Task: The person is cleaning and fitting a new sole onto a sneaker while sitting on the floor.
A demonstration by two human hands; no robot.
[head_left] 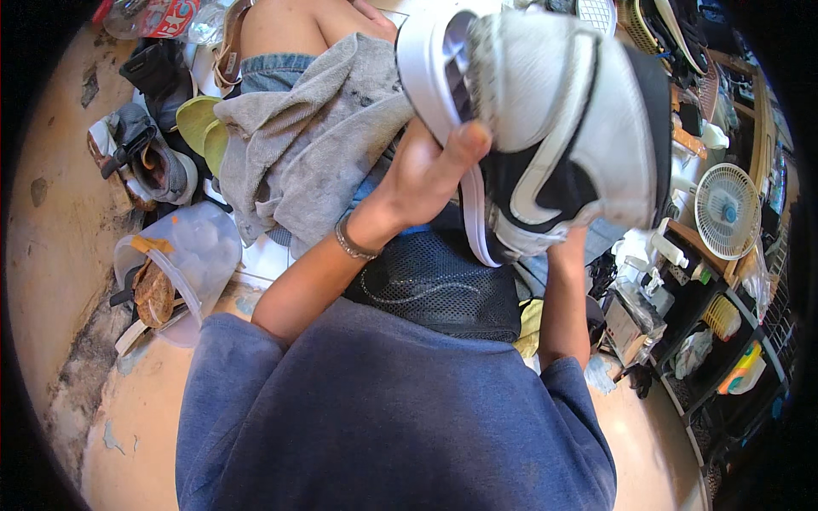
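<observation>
My left hand is closed on the white sole of a white and black sneaker, thumb across its edge. A dark gap shows between sole and upper. My right hand is hidden behind the shoe; only its wrist and forearm show beneath it. A black mesh item lies below the shoe, and a grey towel is draped beyond my left arm.
A clear plastic bucket and several shoes stand at left. A person's bare leg is at the top. At right are a white fan and cluttered shelves.
</observation>
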